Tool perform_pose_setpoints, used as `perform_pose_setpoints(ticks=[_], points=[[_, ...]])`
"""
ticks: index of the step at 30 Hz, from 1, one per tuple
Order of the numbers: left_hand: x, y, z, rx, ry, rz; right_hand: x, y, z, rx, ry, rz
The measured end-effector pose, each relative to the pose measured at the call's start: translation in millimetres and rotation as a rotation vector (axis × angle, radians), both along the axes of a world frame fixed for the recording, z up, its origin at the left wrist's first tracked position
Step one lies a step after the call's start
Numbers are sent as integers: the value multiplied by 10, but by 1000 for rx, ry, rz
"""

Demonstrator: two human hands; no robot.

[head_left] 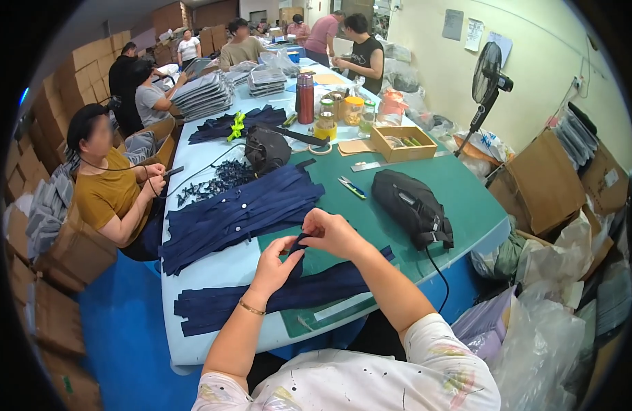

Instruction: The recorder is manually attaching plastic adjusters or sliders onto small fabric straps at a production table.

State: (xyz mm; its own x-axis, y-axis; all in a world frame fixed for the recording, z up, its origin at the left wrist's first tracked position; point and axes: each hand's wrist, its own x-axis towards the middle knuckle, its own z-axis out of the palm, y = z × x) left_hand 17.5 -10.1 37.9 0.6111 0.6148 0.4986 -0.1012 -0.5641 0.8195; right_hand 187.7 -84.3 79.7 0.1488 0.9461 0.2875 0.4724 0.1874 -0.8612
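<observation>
The pale table (227,270) carries a green mat (371,222), navy fabric strips (227,222) and a red flask (305,101).

White shirt (371,383), short sleeves, loose fit. Print: small dark specks scattered over the back and body, a few thin dark drip-like streaks, plus soft brush-type patches in pink, yellow and greenish tones. Right sleeve (439,349) carries the most colour, pink and yellow strokes with fine dark lines. Left sleeve (219,393) has a smaller coloured patch, partly cut by the frame. Left wrist: one thin gold-coloured bracelet (251,307), too small to make out link or clasp detail. Left hand (270,268) and right hand (333,235) bare, forearms too. Lower garment (375,337) black, mostly hidden, cut unclear.
</observation>
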Motion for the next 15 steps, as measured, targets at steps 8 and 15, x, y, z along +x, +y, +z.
perform_pose_setpoints(ticks=[8,15], points=[[-42,3,62,-185,62,-49,-209,5,-194,178,271,-93],[-135,-74,142,348,45,121,-409,-166,-195,189,355,-37]])
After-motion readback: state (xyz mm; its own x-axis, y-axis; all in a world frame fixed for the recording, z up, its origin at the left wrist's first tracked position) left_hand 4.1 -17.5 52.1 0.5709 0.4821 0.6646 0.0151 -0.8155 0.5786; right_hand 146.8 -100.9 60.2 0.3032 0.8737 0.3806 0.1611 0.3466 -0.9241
